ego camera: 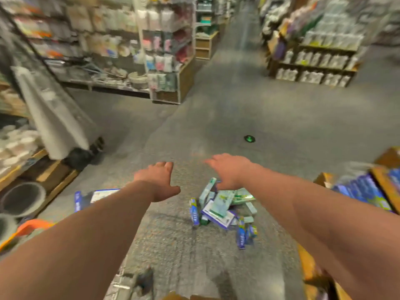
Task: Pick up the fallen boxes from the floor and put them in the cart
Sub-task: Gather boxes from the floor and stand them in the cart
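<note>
A heap of fallen boxes (223,208), pale green and blue-white, lies on the grey floor just right of centre. One more blue-edged flat box (98,197) shows at the left, partly hidden behind my left forearm. My left hand (159,180) hovers with fingers straight, holding nothing, left of the heap. Held out above the heap's far edge, my right hand (231,169) is empty too, fingers extended. The cart (26,231) shows only as an orange handle and wire at the lower left.
Store shelving (121,50) lines the left, with a white roll (52,118) leaning on it. More shelves (313,59) stand at the far right. A wooden rack of blue boxes (363,193) is at my right. A green floor marker (249,139) lies ahead.
</note>
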Action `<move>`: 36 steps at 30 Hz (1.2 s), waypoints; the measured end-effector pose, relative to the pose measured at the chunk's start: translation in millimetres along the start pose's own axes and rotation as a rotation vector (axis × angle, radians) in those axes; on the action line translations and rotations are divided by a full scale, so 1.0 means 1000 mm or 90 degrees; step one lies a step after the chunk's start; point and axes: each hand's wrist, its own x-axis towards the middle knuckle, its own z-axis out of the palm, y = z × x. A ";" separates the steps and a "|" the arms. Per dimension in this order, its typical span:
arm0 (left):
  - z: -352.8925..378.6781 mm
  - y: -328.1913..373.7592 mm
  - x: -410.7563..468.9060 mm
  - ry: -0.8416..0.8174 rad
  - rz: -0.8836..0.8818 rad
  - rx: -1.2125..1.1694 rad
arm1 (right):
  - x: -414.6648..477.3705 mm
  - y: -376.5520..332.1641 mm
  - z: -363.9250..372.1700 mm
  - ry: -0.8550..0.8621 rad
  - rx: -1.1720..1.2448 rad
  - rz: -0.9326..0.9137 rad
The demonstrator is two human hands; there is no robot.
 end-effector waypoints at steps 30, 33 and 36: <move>0.160 0.196 0.467 -0.271 0.181 0.091 | 0.165 0.330 0.235 -0.233 0.297 0.349; 0.215 0.206 0.509 -0.292 0.147 0.074 | 0.204 0.359 0.294 -0.267 0.315 0.347; 0.289 0.216 0.544 -0.299 0.119 0.054 | 0.249 0.387 0.369 -0.299 0.313 0.342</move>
